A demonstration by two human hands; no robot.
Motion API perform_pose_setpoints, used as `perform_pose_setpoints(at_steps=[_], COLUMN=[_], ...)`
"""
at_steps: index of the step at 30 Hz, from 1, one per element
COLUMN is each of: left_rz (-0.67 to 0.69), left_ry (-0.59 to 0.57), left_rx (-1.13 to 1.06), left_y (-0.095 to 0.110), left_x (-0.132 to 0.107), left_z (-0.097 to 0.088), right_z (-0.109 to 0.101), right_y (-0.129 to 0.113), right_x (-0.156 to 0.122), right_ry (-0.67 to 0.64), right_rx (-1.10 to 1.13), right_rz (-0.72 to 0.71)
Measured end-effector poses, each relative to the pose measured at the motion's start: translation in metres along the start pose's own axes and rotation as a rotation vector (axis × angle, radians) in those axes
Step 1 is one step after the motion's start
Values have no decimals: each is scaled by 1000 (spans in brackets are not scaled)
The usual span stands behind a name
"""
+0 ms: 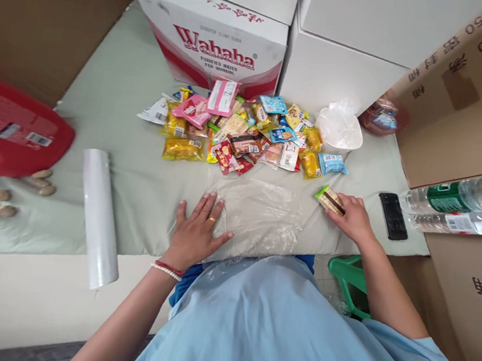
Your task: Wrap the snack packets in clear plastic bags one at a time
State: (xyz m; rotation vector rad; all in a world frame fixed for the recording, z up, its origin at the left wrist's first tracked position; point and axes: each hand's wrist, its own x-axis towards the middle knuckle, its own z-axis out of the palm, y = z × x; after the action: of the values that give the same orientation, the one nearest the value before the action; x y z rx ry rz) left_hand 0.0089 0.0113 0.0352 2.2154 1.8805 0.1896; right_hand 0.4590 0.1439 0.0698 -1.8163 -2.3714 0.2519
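My left hand (pixel 196 227) lies flat with fingers spread, at the left edge of a sheet of clear plastic film (pixel 258 217) on the cloth-covered table (pixel 143 205). At the right, my right hand (pixel 352 216) grips a wrapped wafer snack (pixel 331 200) with a green end and a brown middle stripe. Beyond both hands, a heap of small packaged snacks (pixel 245 143) spreads along the table, with yellow, pink, red, brown and blue wrappers. A white bowl (pixel 339 134) holding clear plastic stands at the heap's right end.
A roll of plastic film (pixel 100 217) lies left, near walnut-like nuts (pixel 0 201) and a red bag (pixel 18 128). A Wahaha carton (pixel 220 46) and white boxes (pixel 339 64) stand behind. Right are a black phone (pixel 393 216), plastic bottles (pixel 467 195) and a green stool (pixel 349 278).
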Motion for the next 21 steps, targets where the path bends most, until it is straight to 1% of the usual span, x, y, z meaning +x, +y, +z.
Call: perform_pose_setpoints(at_steps=[1, 2, 4, 5, 6, 8, 9, 10, 11, 12, 14, 17, 19, 21], left_rz=[1, 1, -7, -15, -22, -28, -21, -6, 16, 40, 84, 103, 96, 91], left_ry=[-18, -34, -54, -58, -58, -54, -53, -55, -59, -66, -87, -125, -157, -183], left_rx=[8, 16, 30, 35, 39, 45, 47, 50, 53, 55, 59, 70, 77, 79], left_y=[-1, -2, -3, -3, -4, -7, -9, -12, -15, -19, -26, -33, -34, -35], left_x=[0, 1, 4, 7, 9, 12, 13, 13, 11, 10, 6, 2, 4, 7], left_z=[-1, -2, -3, -4, -5, -5, -5, -5, -5, -5, -6, -8, -10, -12], right_z=[-6, -11, -18, -18, -15, -2, 7, 16, 24, 31, 39, 36, 29, 22], right_y=[-8, -20, -60, -85, -110, -157, -174, -185, -190, -190, -178, -158, -155, -164], right_x=[2, 4, 6, 6, 5, 4, 5, 7, 11, 16, 27, 40, 40, 33], right_ry=[21, 33, 3, -45, -111, -229, -270, -294, -301, -294, -258, -179, -122, -108], right_rx=[59, 133, 293, 361, 407, 447, 438, 411, 373, 329, 252, 190, 184, 203], right_rz=[12, 13, -42, -108, -187, -327, -351, -347, -319, -277, -195, -146, -174, -281])
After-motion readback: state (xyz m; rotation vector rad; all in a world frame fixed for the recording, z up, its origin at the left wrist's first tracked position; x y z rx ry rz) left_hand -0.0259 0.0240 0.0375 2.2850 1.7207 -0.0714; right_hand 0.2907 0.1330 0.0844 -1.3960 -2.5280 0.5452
